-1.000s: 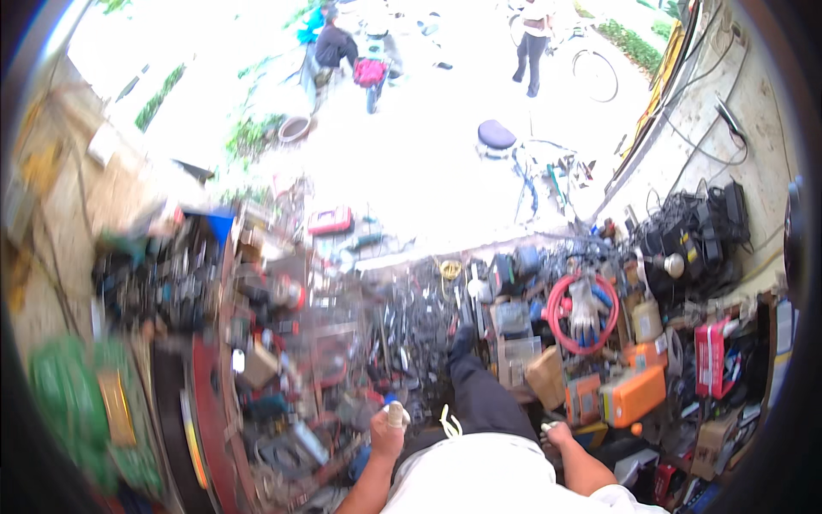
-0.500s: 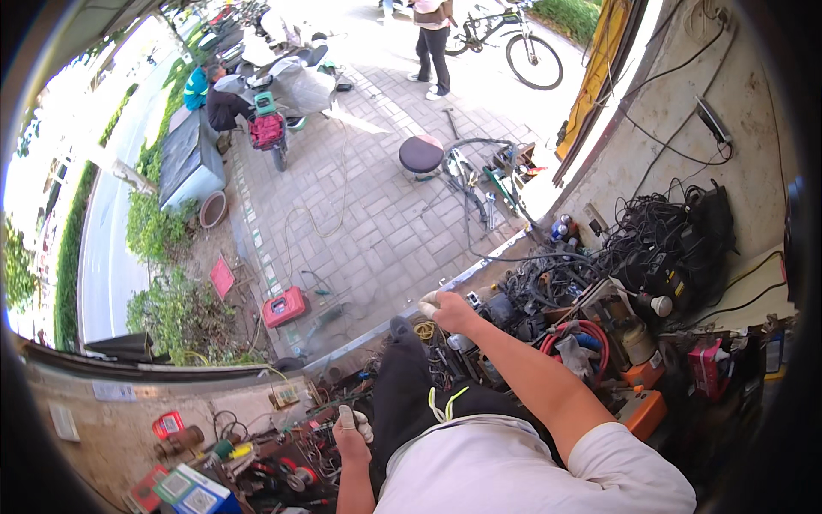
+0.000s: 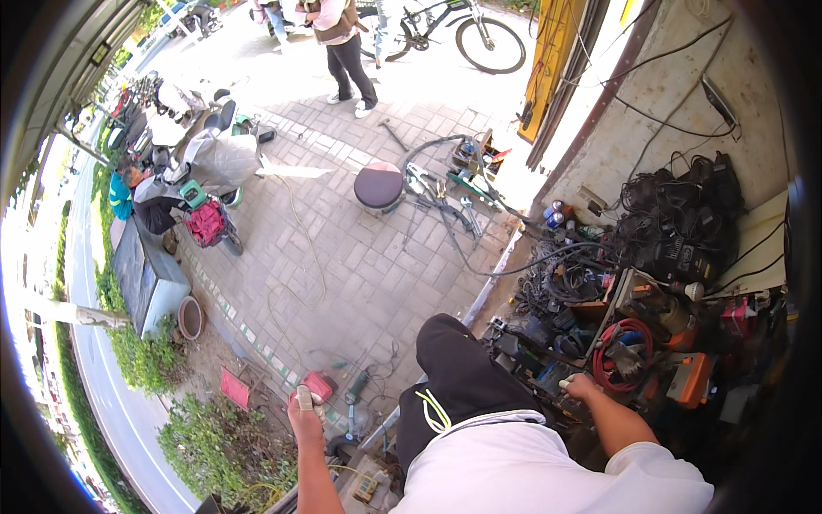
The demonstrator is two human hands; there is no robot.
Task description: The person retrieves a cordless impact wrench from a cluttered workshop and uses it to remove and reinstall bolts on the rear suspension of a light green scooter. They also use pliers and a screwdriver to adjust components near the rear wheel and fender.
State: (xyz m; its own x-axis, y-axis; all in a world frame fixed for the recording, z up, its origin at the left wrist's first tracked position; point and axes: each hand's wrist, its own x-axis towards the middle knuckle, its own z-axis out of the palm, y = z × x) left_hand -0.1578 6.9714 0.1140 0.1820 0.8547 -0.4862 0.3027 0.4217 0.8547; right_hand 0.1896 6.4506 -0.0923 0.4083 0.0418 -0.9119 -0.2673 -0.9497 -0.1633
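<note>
My left hand (image 3: 306,406) is held out in front of me on the left, over the strip of soil and paving. Its fingers are loosely curled, pale wrapping covers some fingertips, and I see nothing in its grip. Just beyond it in the picture lies a red case (image 3: 320,385) on the ground. My right hand (image 3: 580,387) hangs low at my right side with fingers curled in and a pale covering at the tips. Nothing shows in it either. Nearest to it is a coil of red hose (image 3: 622,353) among tools and parts.
A metal-edged threshold (image 3: 490,295) runs ahead of my raised knee. Outside are a round stool (image 3: 378,186), hand tools (image 3: 462,214), a black hose (image 3: 452,244), and an angle grinder (image 3: 357,387). A person (image 3: 342,51) stands by a bicycle (image 3: 445,34). Tangled black cables (image 3: 681,218) pile up right.
The view has turned and moved toward the paving. My right arm has swung back from the threshold, my left hand has come forward, and my knee has risen.
</note>
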